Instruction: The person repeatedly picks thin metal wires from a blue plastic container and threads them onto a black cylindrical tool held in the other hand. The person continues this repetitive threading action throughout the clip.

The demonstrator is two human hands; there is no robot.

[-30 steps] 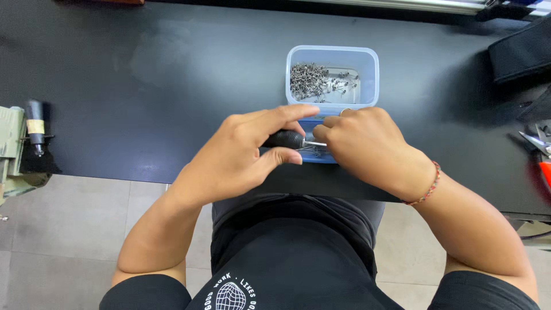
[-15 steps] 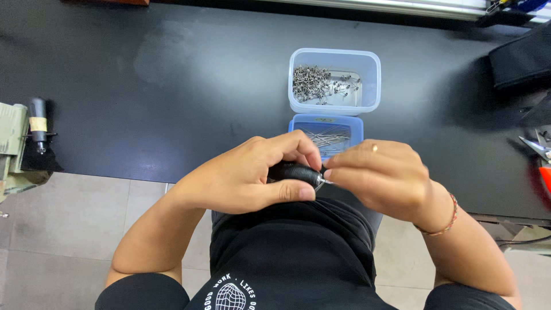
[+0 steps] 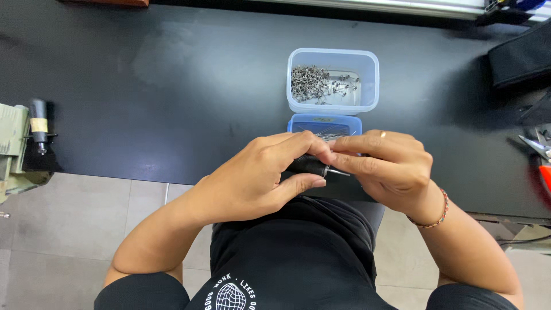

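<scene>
My left hand (image 3: 258,178) is closed around a small black cylindrical part (image 3: 307,165) with a silver tip, held over the near edge of the black table (image 3: 172,74). My right hand (image 3: 384,166) pinches a thin metal pin (image 3: 338,171) at that silver tip. Just beyond my fingers lies a blue lid (image 3: 324,124) with several thin pins on it. Farther back stands a clear plastic tub (image 3: 333,80) holding several small metal pieces. I cannot tell how deep the pin sits in the black part.
A greenish clamp-like device with a black handle (image 3: 26,143) sits at the table's left end. A black pouch (image 3: 519,57) lies at the back right. Pliers with red handles (image 3: 539,155) rest at the right edge. Tiled floor shows below the table.
Both hands have drawn back from the blue lid toward my body with the black part; the right hand now holds a thin pin against its tip.
</scene>
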